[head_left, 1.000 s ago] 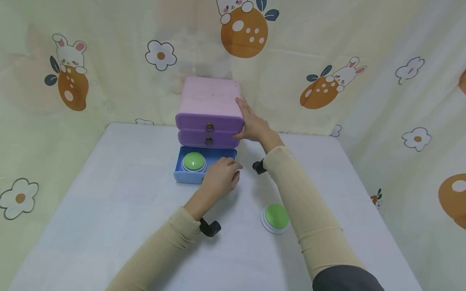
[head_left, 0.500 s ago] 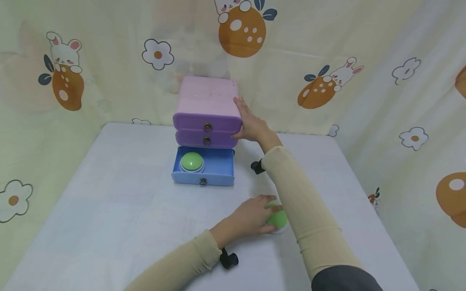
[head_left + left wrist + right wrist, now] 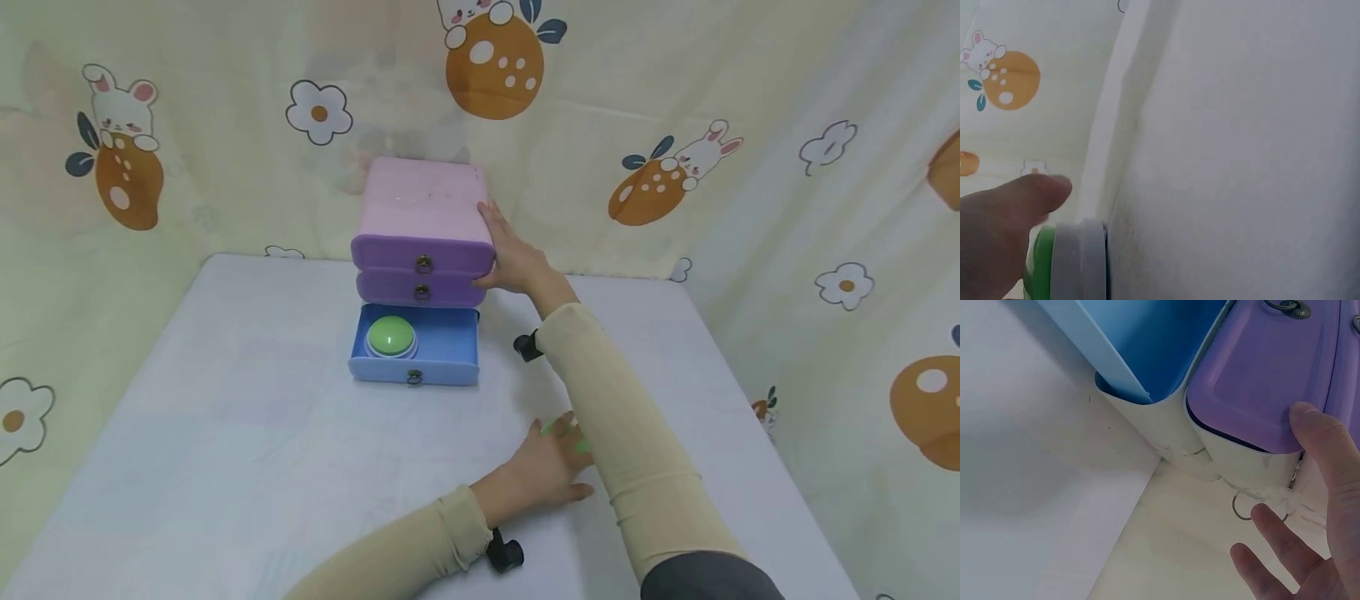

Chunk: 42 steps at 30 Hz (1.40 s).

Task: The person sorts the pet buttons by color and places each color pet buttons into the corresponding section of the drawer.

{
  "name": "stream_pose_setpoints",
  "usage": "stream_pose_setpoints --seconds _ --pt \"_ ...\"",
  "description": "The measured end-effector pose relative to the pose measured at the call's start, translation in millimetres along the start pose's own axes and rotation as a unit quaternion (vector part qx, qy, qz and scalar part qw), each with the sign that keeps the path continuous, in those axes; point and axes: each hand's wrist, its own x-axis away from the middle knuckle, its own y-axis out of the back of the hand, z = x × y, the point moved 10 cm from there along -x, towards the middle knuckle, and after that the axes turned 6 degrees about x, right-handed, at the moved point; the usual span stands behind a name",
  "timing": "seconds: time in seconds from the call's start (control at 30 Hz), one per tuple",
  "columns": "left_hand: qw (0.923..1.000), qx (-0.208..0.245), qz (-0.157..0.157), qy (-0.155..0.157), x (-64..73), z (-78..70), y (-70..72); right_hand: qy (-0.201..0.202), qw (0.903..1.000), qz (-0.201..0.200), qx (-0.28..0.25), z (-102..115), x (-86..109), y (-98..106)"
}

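Over a round push button with a green dome [image 3: 582, 447] and white base my left hand [image 3: 540, 471] lies with spread fingers, hiding most of it. In the left wrist view the thumb [image 3: 1041, 190] stands apart from the button's grey-looking rim [image 3: 1079, 262]. My right hand [image 3: 517, 258] rests on the right side of a pink-topped drawer cabinet [image 3: 423, 196]; its thumb [image 3: 1319, 434] touches the corner of a purple drawer front [image 3: 1247, 387]. Below, a blue drawer [image 3: 450, 333] is pulled out, with a second green push button [image 3: 391, 335] inside at the left.
The cabinet stands near the back edge of a white-covered table [image 3: 247, 433]. Behind it hangs a patterned curtain [image 3: 225, 108]. Black wrist cameras [image 3: 504, 552] sit below both wrists. The right forearm [image 3: 630, 433] crosses close beside the left fingers.
My left hand has left the blue drawer and travelled right and towards me, onto the loose button. The right hand has stayed on the cabinet. The head view has shifted slightly.
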Motion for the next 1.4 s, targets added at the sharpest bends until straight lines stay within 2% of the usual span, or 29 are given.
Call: stream_pose_setpoints --seconds 0.23,0.47,0.67,0.93,1.4 --pt "0.9996 -0.022 -0.02 0.002 -1.5 2.9 4.0 -0.004 1.0 -0.001 -0.002 0 2.8 2" --pt "0.9989 -0.04 -0.022 0.004 0.4 2.5 10.9 -0.002 1.0 0.0 -0.002 1 1.9 0" --pt "0.9995 -0.023 0.016 0.016 3.7 8.0 12.7 -0.002 1.0 -0.002 -0.003 1 1.3 0" --pt "0.9963 0.011 0.074 0.042 8.2 21.3 6.2 0.0 1.0 -0.004 -0.006 -1 -1.2 1" --pt "0.9902 0.066 0.102 0.069 29.6 47.9 12.7 0.0 0.9999 -0.005 -0.01 -1 -1.5 -2"
